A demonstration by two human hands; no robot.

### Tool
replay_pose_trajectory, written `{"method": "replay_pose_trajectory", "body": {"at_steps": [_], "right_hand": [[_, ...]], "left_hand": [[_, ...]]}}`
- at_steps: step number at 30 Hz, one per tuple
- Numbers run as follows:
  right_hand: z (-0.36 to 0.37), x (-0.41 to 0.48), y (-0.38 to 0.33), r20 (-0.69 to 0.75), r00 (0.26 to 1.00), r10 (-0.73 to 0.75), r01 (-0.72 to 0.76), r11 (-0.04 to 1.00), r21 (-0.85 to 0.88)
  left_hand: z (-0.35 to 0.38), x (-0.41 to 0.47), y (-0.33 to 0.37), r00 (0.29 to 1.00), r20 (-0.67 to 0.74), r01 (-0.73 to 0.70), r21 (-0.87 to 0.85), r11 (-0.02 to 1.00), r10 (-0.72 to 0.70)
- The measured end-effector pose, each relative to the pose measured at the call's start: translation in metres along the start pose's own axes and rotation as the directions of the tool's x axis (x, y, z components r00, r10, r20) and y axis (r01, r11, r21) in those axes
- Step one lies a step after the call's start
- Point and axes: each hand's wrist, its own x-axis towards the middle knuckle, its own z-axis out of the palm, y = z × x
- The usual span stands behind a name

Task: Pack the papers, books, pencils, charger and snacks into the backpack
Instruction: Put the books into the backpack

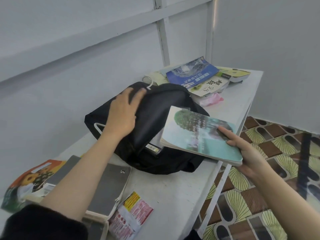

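Note:
A black backpack lies on the white table. My left hand rests on its upper flap with the fingers spread toward the far edge. My right hand grips the near right corner of a teal book with a tree on its cover, held tilted over the backpack's right side. A barcoded item shows in the bag's opening under the book. A white charger cable loops at the bag's far edge.
A blue book tops a pile of books at the table's far end, with a pink packet beside it. Near me lie a grey notebook, an orange sunflower book and a red-and-yellow snack packet. Patterned floor lies to the right.

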Motion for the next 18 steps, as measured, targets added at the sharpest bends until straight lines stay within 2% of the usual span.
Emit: {"method": "replay_pose_trajectory", "body": {"at_steps": [2, 3, 5, 6, 11, 13, 15, 18], "right_hand": [[-0.001, 0.003, 0.001, -0.004, 1.000, 0.013, -0.013, 1.000, -0.019], [-0.001, 0.004, 0.000, -0.005, 1.000, 0.018, -0.018, 1.000, -0.020], [0.000, 0.005, -0.001, -0.003, 1.000, 0.025, -0.025, 0.999, -0.024], [0.001, 0.006, -0.001, -0.002, 1.000, 0.028, -0.028, 0.999, -0.030], [0.004, 0.007, -0.004, -0.011, 0.999, 0.041, -0.042, 0.994, -0.096], [0.005, 0.008, -0.005, -0.013, 0.999, 0.046, -0.048, 0.993, -0.106], [0.005, 0.009, -0.007, -0.013, 0.999, 0.048, -0.050, 0.991, -0.127], [0.006, 0.010, -0.010, 0.001, 0.999, 0.046, -0.046, 0.985, -0.168]], "left_hand": [[0.014, -0.008, 0.003, 0.968, -0.050, -0.247, -0.023, 0.969, 0.246], [0.015, -0.013, 0.005, 0.965, -0.023, -0.263, -0.098, 0.960, 0.262], [0.012, -0.018, 0.007, 0.994, 0.052, -0.081, -0.295, 0.952, 0.100], [0.012, -0.019, 0.008, 0.993, 0.116, 0.021, -0.333, 0.943, 0.019], [0.006, -0.012, 0.015, 0.935, 0.350, 0.178, -0.311, 0.933, -0.062], [0.006, -0.006, 0.011, 0.916, 0.381, 0.281, -0.383, 0.880, -0.126], [0.002, 0.000, 0.003, 0.899, 0.406, 0.369, -0.497, 0.785, -0.165], [-0.003, 0.008, -0.012, 0.875, 0.463, 0.435, -0.620, 0.654, -0.143]]}}
